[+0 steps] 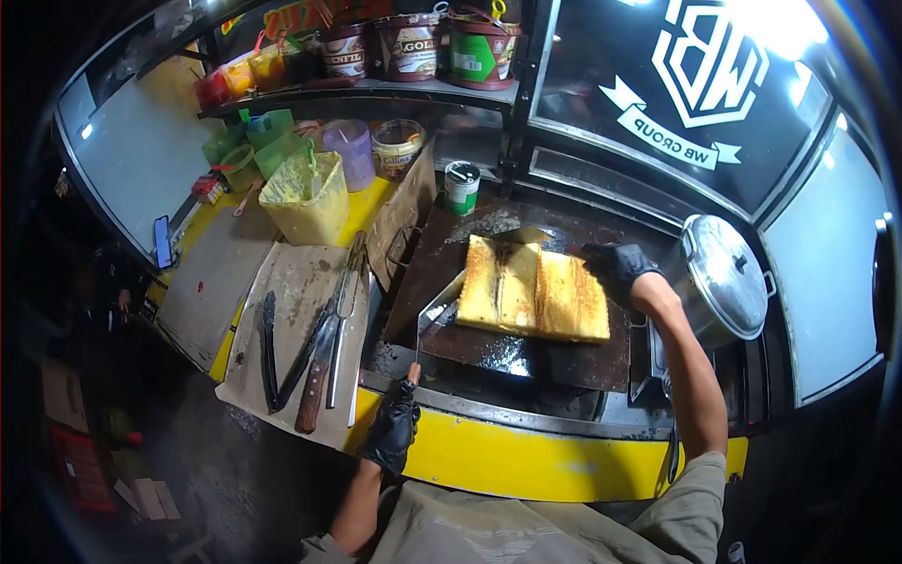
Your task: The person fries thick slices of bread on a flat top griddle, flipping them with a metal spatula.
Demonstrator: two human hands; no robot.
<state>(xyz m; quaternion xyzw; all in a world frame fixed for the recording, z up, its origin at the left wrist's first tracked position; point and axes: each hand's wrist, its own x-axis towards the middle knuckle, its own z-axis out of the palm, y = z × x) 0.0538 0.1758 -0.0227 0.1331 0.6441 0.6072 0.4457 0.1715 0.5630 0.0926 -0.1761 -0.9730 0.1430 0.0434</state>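
Observation:
My left hand (393, 430), in a black glove, is wrapped round the wooden handle of a spatula (434, 315). Its metal blade lies on the dark griddle (413, 310), right at the left edge of the bread. Browned yellow slabs of bread (536, 291) lie side by side in the middle of the griddle. At their far right corner is my right hand (615, 270), black-gloved, with its fingers curled; what they hold is hidden. A second flat metal blade (522, 235) shows along the bread's back edge, on the same side as that hand's fingers.
A lidded metal pot (722, 277) stands right of the griddle, a small green-and-white can (462, 188) behind it. Tongs (270, 352) and a wooden-handled knife (315, 385) lie on cardboard at left. Beyond are a yellow tub (303, 202), other containers and a shelf of buckets (409, 47).

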